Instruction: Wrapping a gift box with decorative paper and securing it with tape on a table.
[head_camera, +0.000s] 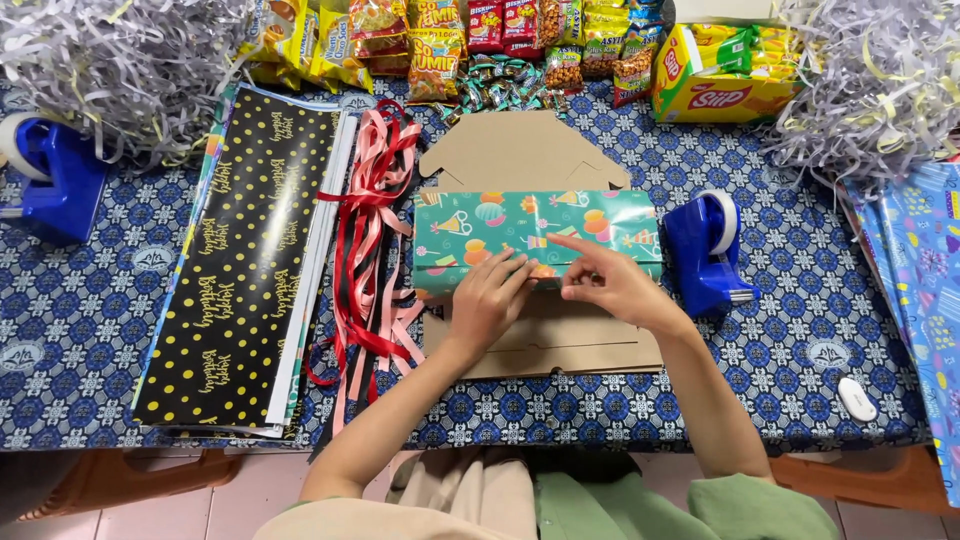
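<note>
Fingers (512, 272) of the left hand (490, 300) lie flat and close together on the near edge of the green party-print wrapped box (535, 228), which sits on a flattened cardboard sheet (520, 150) mid-desk (90, 330), while the right hand (612, 280) stretches its forefinger along the same edge, other fingers curled. From the head view, this looks like the seam-closing step, perhaps pressing tape down, though none is plainly visible. Next would call for holding the fold tight and reaching right to the blue tape dispenser (705, 252).
</note>
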